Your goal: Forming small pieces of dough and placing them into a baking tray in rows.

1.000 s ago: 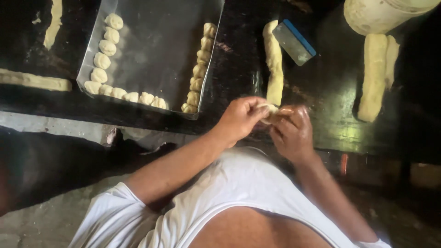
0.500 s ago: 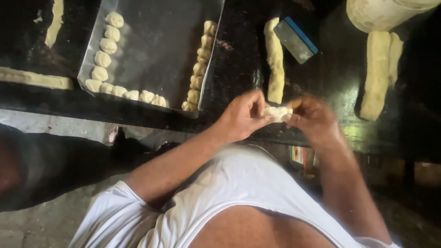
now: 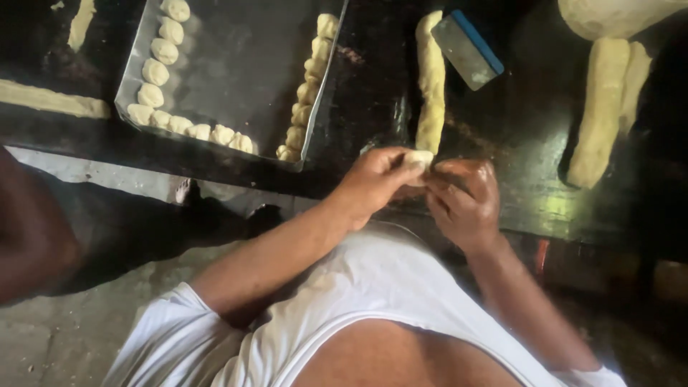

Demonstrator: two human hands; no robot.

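Observation:
My left hand (image 3: 376, 179) and my right hand (image 3: 466, 201) meet at the dark table's near edge, both closed around a small pale dough piece (image 3: 418, 158). Only a bit of that piece shows between the fingers. Just beyond them a long dough roll (image 3: 431, 79) lies on the table, its near end close to my fingers. To the left stands a metal baking tray (image 3: 244, 64) with several small dough pieces (image 3: 154, 82) lined along its left, near and right sides.
A blue-edged dough scraper (image 3: 467, 49) lies right of the roll. Two more thick dough rolls (image 3: 600, 107) lie at the right, below a pale tub (image 3: 609, 14). A dough strip (image 3: 50, 99) lies at the left edge. Another person's arm (image 3: 32, 229) shows at far left.
My hands have stayed together on the dough piece and shifted slightly toward the roll's near end; the right hand moved outward and came back in.

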